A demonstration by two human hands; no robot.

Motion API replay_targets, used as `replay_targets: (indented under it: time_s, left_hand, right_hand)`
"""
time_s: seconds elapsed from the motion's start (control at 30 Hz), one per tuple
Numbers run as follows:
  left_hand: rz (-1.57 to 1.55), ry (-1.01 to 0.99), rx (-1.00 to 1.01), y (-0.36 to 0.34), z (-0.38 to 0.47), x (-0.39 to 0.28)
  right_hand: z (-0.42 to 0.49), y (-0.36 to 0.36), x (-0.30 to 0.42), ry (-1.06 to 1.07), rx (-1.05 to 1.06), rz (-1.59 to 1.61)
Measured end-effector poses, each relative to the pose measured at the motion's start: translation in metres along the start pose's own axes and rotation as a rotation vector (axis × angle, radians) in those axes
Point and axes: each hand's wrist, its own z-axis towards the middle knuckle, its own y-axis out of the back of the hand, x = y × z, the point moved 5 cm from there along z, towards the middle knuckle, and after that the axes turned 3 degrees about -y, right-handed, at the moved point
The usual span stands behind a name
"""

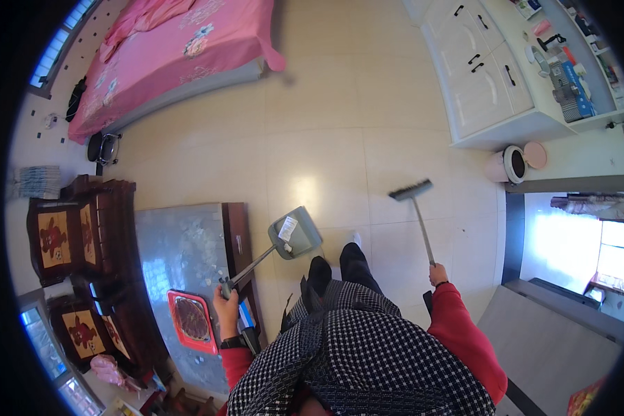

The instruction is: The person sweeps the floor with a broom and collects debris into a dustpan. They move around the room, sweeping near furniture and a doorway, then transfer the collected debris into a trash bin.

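My left hand [226,308] is closed on the handle of a grey long-handled dustpan [308,233], whose pan hangs over or rests on the tiled floor left of my feet. A piece of white paper with print [287,229] and a small crumpled white scrap [288,248] lie in the pan. In my right hand [438,273] is the pole of a broom [411,190]; its dark-bristled head is at the floor ahead and to the right. A small dark speck [463,230] is on the tiles right of the pole.
At left stands a grey-topped table [187,249] bearing a red tray [174,333], with dark wooden seats [125,270] beyond. A bed with a pink cover [187,47] is at upper left. White cabinets [468,62] and a pink lidded bin [498,165] stand right, near a doorway.
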Motion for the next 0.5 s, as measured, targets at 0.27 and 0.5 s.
replay_targets:
  time_s: [0.27, 0.5]
  left_hand:
    - [-0.010, -0.031, 0.023, 0.003, 0.016, -0.015]
    - [0.057, -0.081, 0.091, 0.002, 0.015, -0.027]
  right_hand:
    - [-0.070, -0.011, 0.001, 0.057, 0.024, 0.169]
    - [-0.082, -0.114, 0.123, 0.761, 0.082, -0.161]
